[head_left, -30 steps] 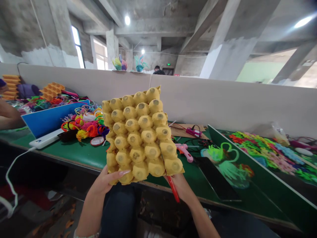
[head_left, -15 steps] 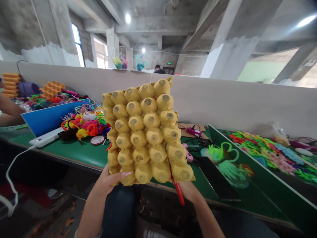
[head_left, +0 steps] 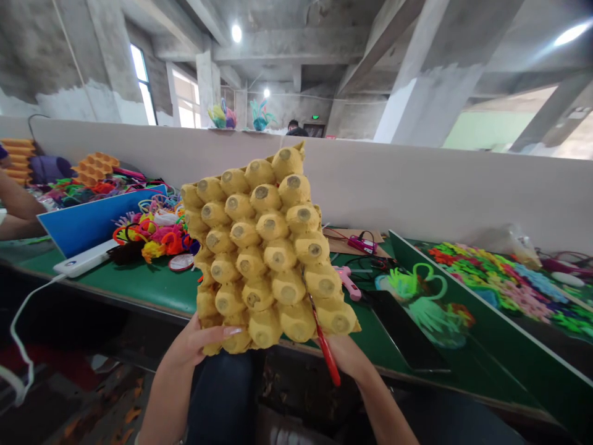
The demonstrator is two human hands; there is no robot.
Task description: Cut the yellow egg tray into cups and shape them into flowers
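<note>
A yellow pulp egg tray (head_left: 244, 264) stands tilted up before me, its bumpy underside facing me. At its lower left corner my left hand (head_left: 204, 340) grips it, thumb on the near face and the other fingers hidden behind. Red-handled scissors (head_left: 328, 358) sit in a slit that runs up from the bottom edge, between the rightmost column of cups and the rest. One handle and part of a blade show on the near side. My right hand (head_left: 347, 355) is at the scissors, its fingers mostly hidden behind the tray's lower right corner.
Colourful pipe cleaners (head_left: 157, 232) lie left by a blue board (head_left: 102, 219) and a white power strip (head_left: 86, 259). To the right are a pink glue gun (head_left: 348, 284), a black tablet (head_left: 407, 330), fuzzy green pieces (head_left: 435, 315) and a green divider (head_left: 486, 327). Another person's arm (head_left: 18, 207) shows far left.
The tray has shifted left and tilted slightly. The scissors lean more to the left and reach further up the slit, with more blade showing. The slit looks wider.
</note>
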